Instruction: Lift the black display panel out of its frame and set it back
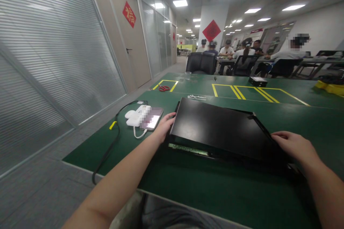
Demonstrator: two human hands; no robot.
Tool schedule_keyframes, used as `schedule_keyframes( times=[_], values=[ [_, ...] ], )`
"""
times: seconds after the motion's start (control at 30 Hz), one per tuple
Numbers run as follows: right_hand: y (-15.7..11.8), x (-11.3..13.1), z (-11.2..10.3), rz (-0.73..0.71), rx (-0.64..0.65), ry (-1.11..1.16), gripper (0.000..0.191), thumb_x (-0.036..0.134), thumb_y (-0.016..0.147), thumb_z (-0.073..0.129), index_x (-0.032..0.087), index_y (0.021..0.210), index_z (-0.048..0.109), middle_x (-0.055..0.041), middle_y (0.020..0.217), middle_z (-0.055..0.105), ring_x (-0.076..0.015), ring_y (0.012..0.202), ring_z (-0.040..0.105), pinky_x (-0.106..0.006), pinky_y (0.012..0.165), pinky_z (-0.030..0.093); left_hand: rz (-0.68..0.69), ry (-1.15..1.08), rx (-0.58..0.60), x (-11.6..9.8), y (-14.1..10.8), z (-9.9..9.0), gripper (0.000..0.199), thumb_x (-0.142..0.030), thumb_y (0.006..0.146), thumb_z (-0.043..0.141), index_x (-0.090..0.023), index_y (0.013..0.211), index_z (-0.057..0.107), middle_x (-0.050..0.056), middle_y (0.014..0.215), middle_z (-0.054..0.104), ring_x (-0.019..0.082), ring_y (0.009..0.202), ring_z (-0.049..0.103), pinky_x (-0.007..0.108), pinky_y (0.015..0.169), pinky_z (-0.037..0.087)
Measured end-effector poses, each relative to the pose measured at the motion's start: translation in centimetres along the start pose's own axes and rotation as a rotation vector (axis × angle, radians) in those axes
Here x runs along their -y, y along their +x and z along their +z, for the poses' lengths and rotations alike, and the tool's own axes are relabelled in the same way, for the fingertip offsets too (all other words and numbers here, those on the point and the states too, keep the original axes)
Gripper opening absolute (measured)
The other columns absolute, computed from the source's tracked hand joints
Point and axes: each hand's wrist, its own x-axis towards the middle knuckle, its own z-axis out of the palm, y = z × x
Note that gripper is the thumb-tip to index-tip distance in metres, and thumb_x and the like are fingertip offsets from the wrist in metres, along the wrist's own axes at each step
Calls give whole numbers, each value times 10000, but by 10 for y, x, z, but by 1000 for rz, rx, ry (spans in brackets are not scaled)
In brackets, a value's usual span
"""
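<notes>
A flat black panel [215,125] lies tilted over a black frame on the green table [188,182]. A strip of green circuit board [188,149] shows beneath its near edge. My left hand [167,126] grips the panel's left side, its fingers against the edge. At the right side, my right hand [295,145] holds the edge of the black panel and frame between thumb and fingers. The undersides of both grips are hidden.
Left of the panel lie a phone [156,117], a white charger [137,116] and a black cable [115,139]. Beyond are red scissors [163,88], a clear cup [187,75], a black box [258,81] and yellow tape outlines. Several people sit at tables behind.
</notes>
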Motion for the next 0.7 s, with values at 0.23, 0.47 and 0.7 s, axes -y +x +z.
schedule_keyframes(
  times=[0.23, 0.47, 0.7],
  values=[
    [1, 0, 1, -18, -27, -9, 428, 572, 760, 515, 296, 925, 797, -96, 1009, 790, -339, 911, 712, -421, 712, 535, 113, 30, 63, 3, 3, -2, 447, -328, 619, 951, -184, 1005, 778, 40, 866, 790, 170, 744, 698, 256, 690, 514],
    [-4, 3, -1, -23, -25, 8, 415, 546, 790, 521, 278, 945, 797, -113, 1037, 785, -347, 955, 717, -428, 766, 553, 117, 4, 82, 2, 1, 0, 284, -226, 651, 908, -169, 892, 769, 38, 827, 776, 156, 702, 674, 253, 682, 510],
    [-4, 4, -1, -26, -32, 23, 388, 551, 767, 538, 292, 907, 791, -94, 986, 790, -346, 911, 715, -435, 731, 545, 110, 20, 82, 3, 2, -1, 242, -201, 692, 872, -163, 904, 760, 46, 821, 759, 161, 695, 669, 255, 667, 489]
  ],
)
